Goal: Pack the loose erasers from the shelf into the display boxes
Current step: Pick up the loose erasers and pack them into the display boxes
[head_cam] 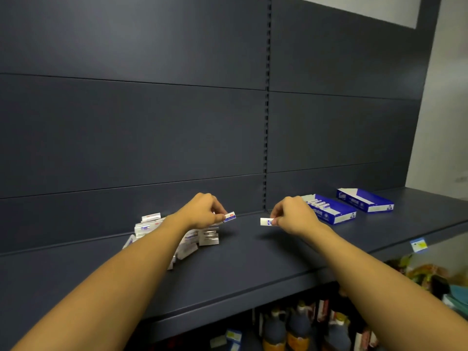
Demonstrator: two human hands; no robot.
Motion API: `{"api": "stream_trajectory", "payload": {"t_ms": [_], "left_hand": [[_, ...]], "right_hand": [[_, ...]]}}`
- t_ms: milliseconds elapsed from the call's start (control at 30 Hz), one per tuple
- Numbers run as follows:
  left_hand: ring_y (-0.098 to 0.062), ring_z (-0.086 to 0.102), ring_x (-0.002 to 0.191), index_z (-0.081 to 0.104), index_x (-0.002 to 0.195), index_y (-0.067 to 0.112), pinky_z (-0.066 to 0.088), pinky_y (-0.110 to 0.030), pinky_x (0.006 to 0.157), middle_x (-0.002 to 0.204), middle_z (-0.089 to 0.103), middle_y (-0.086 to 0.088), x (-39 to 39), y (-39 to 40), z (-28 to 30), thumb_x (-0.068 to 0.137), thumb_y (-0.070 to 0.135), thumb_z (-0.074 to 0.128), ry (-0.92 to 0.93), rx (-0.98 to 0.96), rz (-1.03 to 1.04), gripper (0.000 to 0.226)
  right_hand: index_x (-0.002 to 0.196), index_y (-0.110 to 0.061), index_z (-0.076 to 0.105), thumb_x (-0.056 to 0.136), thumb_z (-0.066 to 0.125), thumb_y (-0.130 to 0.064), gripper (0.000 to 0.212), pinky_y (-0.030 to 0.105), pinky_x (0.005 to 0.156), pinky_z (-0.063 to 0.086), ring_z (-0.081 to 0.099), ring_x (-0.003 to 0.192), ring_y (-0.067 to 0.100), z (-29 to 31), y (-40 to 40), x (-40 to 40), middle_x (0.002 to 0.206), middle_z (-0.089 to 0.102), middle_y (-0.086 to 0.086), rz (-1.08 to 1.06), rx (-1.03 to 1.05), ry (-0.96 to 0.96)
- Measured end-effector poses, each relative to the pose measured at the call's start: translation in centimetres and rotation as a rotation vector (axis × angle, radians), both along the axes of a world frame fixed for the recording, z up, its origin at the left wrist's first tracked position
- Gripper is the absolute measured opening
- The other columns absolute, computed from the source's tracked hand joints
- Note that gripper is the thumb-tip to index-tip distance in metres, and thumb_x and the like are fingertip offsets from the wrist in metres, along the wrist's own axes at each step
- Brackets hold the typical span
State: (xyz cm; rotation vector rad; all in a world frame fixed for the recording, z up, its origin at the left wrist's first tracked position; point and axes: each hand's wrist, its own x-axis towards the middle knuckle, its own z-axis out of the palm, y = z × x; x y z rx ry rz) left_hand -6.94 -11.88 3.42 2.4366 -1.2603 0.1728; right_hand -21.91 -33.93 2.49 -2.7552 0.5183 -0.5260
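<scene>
So both arms are stretched out over a dark grey shelf (253, 262). The left hand (205, 211) has its grip pinched on one small white eraser (230, 216) with a blue and red label, thumb and fingertips on its near end, the rest poking out to the right just above the shelf. The right hand (293, 215) does the same mirror-style: its grip is closed on another eraser (266, 221), mostly plain white, sticking out to the left. The two erasers point at each other with a gap between them, not touching.

The pile of loose erasers (177, 236) sits on the shelf under and behind the left forearm, a messy heap against the back panel (126, 122), some flat, some tilted.

Off to the right are two blue and white display boxes. The nearer box (331, 211) is just beyond the right hand and has a row of erasers standing in it. The farther box (364, 200) lies well apart from the pile, toward the shelf's right end; can't tell what's inside it.

Below the shelf there are bottles (291, 330) with orange labels, and a small blue price tag (419, 244) sits on the shelf's front edge.
</scene>
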Motion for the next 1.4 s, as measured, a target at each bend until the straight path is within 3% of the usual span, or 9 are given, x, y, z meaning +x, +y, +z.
{"api": "stream_trajectory", "payload": {"t_ms": [233, 433, 633, 967, 1167, 1400], "left_hand": [[-0.006, 0.058, 0.076, 0.079, 0.108, 0.020, 0.038, -0.009, 0.058, 0.092, 0.065, 0.007, -4.0, -5.0, -0.1, 0.092, 0.021, 0.068, 0.031, 0.005, 0.064, 0.020], [-0.005, 0.060, 0.077, 0.079, 0.108, 0.019, 0.040, -0.009, 0.060, 0.090, 0.064, 0.010, -6.5, -9.2, -0.5, 0.090, 0.022, 0.070, 0.032, -0.006, 0.090, 0.021], [-0.003, 0.058, 0.075, 0.079, 0.106, 0.018, 0.039, -0.009, 0.061, 0.089, 0.063, 0.009, -7.6, -13.0, -0.7, 0.090, 0.021, 0.069, 0.011, 0.026, 0.091, 0.019], [-0.004, 0.060, 0.079, 0.079, 0.104, 0.021, 0.044, -0.014, 0.068, 0.093, 0.065, 0.009, -4.8, -19.9, -0.8, 0.091, 0.022, 0.069, 0.001, 0.044, 0.027, 0.017], [-0.003, 0.059, 0.079, 0.078, 0.105, 0.018, 0.045, -0.016, 0.070, 0.089, 0.062, 0.010, -1.4, -24.4, 0.0, 0.092, 0.021, 0.068, -0.013, 0.038, -0.004, 0.017], [-0.002, 0.058, 0.075, 0.078, 0.105, 0.019, 0.040, -0.009, 0.061, 0.089, 0.061, 0.012, 1.6, -28.9, 0.6, 0.093, 0.022, 0.067, -0.029, 0.030, -0.035, 0.017]], "right_hand": [[0.088, -0.025, 0.076, 0.085, 0.072, -0.024, 0.005, 0.030, 0.070, 0.054, 0.064, 0.083, 0.017, 0.7, -4.9, -3.8, 0.089, 0.071, -0.002, 0.010, -0.072, -0.002], [0.088, -0.025, 0.076, 0.085, 0.072, -0.026, 0.005, 0.033, 0.074, 0.056, 0.064, 0.085, 0.018, 0.1, -8.1, -5.6, 0.090, 0.071, -0.002, 0.048, -0.089, 0.000], [0.093, -0.025, 0.076, 0.088, 0.071, -0.027, 0.007, 0.028, 0.066, 0.047, 0.063, 0.088, 0.017, -0.6, -11.5, -6.0, 0.093, 0.071, -0.003, 0.055, -0.062, 0.017], [0.083, -0.026, 0.074, 0.084, 0.072, -0.025, 0.004, 0.030, 0.069, 0.050, 0.064, 0.088, 0.021, -0.5, -18.8, -3.9, 0.094, 0.069, -0.001, -0.030, -0.036, 0.006], [0.091, -0.026, 0.075, 0.086, 0.071, -0.023, 0.008, 0.035, 0.073, 0.058, 0.066, 0.088, 0.018, 0.0, -23.1, -0.3, 0.096, 0.071, -0.003, -0.036, -0.031, 0.004], [0.096, -0.025, 0.076, 0.088, 0.072, -0.025, 0.009, 0.033, 0.075, 0.058, 0.066, 0.088, 0.015, 0.2, -27.3, 2.6, 0.100, 0.073, -0.002, -0.034, -0.049, -0.026]]}}
